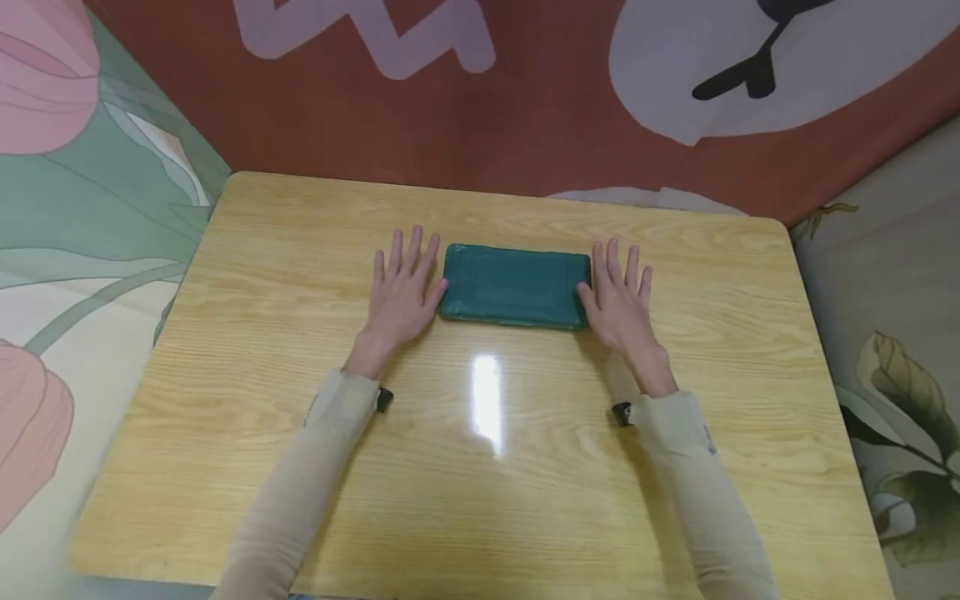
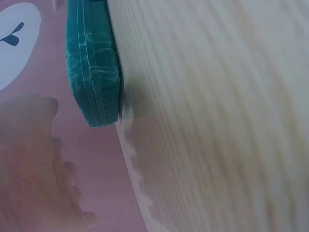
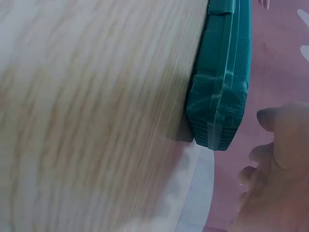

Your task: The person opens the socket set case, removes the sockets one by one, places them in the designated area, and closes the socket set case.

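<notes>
A flat green plastic case [image 1: 516,286] lies closed on the wooden table, its long side running left to right. Beside its left end is my left hand [image 1: 401,292], fingers straight and spread, thumb close to the case's edge. My right hand [image 1: 618,300] is at the other end with fingers extended, its thumb overlapping the case's right edge in the head view. Both wrist views show the case's side, with a seam along it, and each hand raised a little off the tabletop. Neither hand grips anything.
The light wooden table [image 1: 450,517] has rounded corners and a bright light reflection in its middle. Behind it stands a red-brown patterned backdrop [image 1: 525,125]. Floral cloth [image 1: 75,217] hangs at the left, and more patterned cloth [image 1: 892,333] at the right.
</notes>
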`<state>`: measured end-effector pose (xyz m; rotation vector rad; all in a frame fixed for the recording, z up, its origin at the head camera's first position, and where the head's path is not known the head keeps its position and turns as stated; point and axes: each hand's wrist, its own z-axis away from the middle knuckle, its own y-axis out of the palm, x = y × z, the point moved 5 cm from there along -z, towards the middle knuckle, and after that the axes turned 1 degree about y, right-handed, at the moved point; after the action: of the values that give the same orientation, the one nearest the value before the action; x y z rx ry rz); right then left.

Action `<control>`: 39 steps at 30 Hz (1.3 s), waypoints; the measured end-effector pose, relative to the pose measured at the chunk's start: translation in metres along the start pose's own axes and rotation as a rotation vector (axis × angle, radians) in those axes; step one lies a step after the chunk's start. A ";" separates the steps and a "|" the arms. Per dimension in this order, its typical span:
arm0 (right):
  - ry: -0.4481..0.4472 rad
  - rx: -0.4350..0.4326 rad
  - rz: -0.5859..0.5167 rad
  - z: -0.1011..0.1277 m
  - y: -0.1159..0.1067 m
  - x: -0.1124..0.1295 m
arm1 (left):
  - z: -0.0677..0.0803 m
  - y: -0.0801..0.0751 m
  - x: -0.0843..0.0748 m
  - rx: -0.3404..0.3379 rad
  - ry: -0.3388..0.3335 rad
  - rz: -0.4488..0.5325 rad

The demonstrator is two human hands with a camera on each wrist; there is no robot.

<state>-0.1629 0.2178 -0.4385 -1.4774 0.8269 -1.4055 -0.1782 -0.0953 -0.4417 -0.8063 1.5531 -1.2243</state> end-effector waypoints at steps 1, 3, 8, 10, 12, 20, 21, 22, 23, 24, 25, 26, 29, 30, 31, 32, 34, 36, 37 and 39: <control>0.008 0.004 0.004 0.000 0.001 -0.001 | 0.000 0.000 0.000 0.003 -0.001 0.000; 0.015 0.007 0.011 0.001 0.002 -0.001 | 0.000 0.001 0.000 0.001 -0.008 0.003; 0.014 -0.020 0.011 0.002 0.001 0.001 | -0.005 -0.001 -0.001 -0.012 -0.023 0.008; 0.009 -0.024 0.007 0.002 0.000 0.002 | -0.006 -0.002 -0.002 -0.005 -0.024 0.010; 0.006 -0.014 0.005 0.001 0.000 0.004 | -0.007 -0.003 -0.002 0.004 -0.027 0.011; -0.003 0.003 0.003 0.001 0.002 0.008 | -0.009 -0.004 -0.002 0.039 -0.023 -0.057; -0.004 0.001 0.003 0.001 0.002 0.008 | -0.009 -0.004 -0.004 0.044 -0.018 -0.068; -0.006 0.000 0.000 0.002 0.001 0.008 | -0.010 -0.004 -0.005 0.048 -0.014 -0.078; -0.010 -0.001 -0.005 0.002 0.000 0.008 | -0.010 -0.004 -0.006 0.045 -0.009 -0.085; -0.015 -0.003 -0.008 0.003 -0.001 0.008 | -0.010 -0.005 -0.008 0.044 -0.006 -0.089; -0.019 -0.005 -0.008 0.003 -0.002 0.009 | -0.010 -0.006 -0.009 0.047 -0.005 -0.092; -0.021 -0.003 -0.007 0.003 -0.003 0.009 | -0.010 -0.006 -0.010 0.049 -0.005 -0.097; -0.027 0.000 -0.010 0.003 -0.004 0.010 | -0.009 -0.006 -0.012 0.049 -0.006 -0.108; -0.029 0.004 -0.008 0.003 -0.003 0.010 | -0.009 -0.006 -0.012 0.057 -0.009 -0.111; -0.032 0.010 -0.010 0.003 -0.003 0.012 | -0.008 -0.005 -0.012 0.062 -0.011 -0.115; -0.036 0.017 -0.013 0.003 -0.003 0.013 | -0.008 -0.005 -0.012 0.064 -0.010 -0.118; -0.046 0.019 -0.021 0.002 -0.003 0.016 | -0.008 -0.005 -0.013 0.065 -0.007 -0.118; -0.052 0.020 -0.022 0.000 -0.003 0.020 | -0.009 -0.005 -0.015 0.065 -0.002 -0.121; -0.055 0.019 -0.021 -0.001 -0.003 0.022 | -0.009 -0.006 -0.016 0.059 0.002 -0.126; -0.057 0.020 -0.012 -0.003 -0.002 0.025 | -0.007 -0.006 -0.019 0.042 0.018 -0.158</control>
<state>-0.1628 0.1948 -0.4270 -1.5031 0.7675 -1.3705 -0.1796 -0.0772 -0.4300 -0.9073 1.4955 -1.3767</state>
